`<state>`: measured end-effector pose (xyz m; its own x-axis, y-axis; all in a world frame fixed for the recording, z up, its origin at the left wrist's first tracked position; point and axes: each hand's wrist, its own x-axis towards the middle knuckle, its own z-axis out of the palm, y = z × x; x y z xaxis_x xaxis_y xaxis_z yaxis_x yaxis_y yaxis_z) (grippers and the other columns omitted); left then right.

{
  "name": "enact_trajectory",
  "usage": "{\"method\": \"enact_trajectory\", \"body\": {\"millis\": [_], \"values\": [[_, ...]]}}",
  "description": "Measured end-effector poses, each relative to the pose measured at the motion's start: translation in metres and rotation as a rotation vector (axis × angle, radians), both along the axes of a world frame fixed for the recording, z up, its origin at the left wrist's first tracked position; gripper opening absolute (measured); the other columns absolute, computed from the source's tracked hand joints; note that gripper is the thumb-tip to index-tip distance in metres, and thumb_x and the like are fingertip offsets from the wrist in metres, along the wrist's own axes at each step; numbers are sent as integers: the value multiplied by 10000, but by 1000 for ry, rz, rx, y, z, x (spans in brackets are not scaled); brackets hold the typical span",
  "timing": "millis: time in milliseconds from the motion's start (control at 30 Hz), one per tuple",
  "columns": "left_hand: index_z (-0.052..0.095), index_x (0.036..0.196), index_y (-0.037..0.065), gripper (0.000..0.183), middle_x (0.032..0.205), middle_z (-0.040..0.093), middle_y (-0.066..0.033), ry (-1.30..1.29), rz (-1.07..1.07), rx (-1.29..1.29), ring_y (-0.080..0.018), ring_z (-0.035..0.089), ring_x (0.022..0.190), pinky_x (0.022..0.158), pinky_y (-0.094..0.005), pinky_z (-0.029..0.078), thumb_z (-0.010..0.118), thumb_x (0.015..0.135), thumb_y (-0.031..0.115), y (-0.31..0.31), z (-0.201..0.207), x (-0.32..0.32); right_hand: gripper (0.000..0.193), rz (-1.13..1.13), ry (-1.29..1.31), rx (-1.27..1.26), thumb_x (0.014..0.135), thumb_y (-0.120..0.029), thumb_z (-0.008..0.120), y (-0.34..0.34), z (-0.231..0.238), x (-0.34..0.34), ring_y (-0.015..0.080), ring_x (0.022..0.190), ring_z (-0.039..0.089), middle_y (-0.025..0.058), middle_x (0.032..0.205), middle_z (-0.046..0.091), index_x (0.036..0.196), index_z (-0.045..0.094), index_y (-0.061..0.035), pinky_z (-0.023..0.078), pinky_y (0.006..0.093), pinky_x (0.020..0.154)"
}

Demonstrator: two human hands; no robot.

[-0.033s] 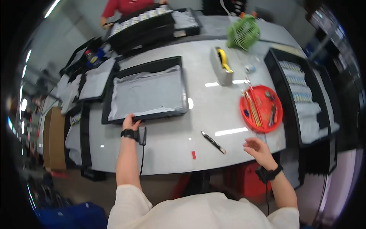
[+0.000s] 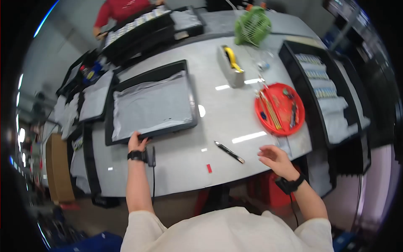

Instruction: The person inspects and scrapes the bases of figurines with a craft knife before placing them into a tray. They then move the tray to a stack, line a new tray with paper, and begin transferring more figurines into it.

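My left hand (image 2: 136,143) grips the near edge of a shallow black tray (image 2: 170,129), its fingertips at the rim and partly hidden. A wrinkled grey sheet (image 2: 152,105) lines the tray, and nothing lies on the sheet. My right hand (image 2: 278,162) hovers over the table's front edge at the right, fingers loosely bent and apart, holding nothing. Left of it, a black pen (image 2: 229,152) lies on the table, with a small red piece (image 2: 209,168) beside it. Beyond that hand stands a round red dish (image 2: 280,131) with slim tools in it.
A tape dispenser (image 2: 231,69) and a green fan (image 2: 252,27) stand farther back. At the right, a black crate (image 2: 297,82) holds rows of small packed items. More black trays (image 2: 93,112) crowd the left. A person in red (image 2: 121,9) handles a stacked tray at the far side.
The whole view has turned slightly, so the table's things appear farther left. My left hand stays at the tray's edge, and my right hand is still free.
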<state>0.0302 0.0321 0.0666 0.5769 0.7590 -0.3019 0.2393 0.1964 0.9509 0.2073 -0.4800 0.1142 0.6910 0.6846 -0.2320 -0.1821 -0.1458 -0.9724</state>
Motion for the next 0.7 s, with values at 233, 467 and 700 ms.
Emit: {"method": "enact_trajectory", "body": {"millis": [233,467,700], "values": [[506,732,31,59,730,533,-37,-198,152,-170,-138,560,662,552,-256,483,527,763,77,-199,59,1,797,-244,-172,138,705,-194,699,-17,12,-92,213,1113,427,132,1241,400,1320,211,-59,372,346,897],[501,938,-62,203,859,566,-103,-83,-510,-275,-177,582,739,600,-266,491,485,739,-25,-409,78,-15,602,-1120,-32,-42,688,-92,679,-156,-13,-212,197,1004,481,128,1117,481,1176,354,44,363,317,896],[292,1268,-36,689,1210,417,-182,124,-1476,50,-238,440,1095,830,-321,430,643,770,286,-556,-7,-26,375,-1536,414,125,656,64,585,-331,-124,-365,201,853,542,82,948,540,1012,475,28,443,328,762]]}}
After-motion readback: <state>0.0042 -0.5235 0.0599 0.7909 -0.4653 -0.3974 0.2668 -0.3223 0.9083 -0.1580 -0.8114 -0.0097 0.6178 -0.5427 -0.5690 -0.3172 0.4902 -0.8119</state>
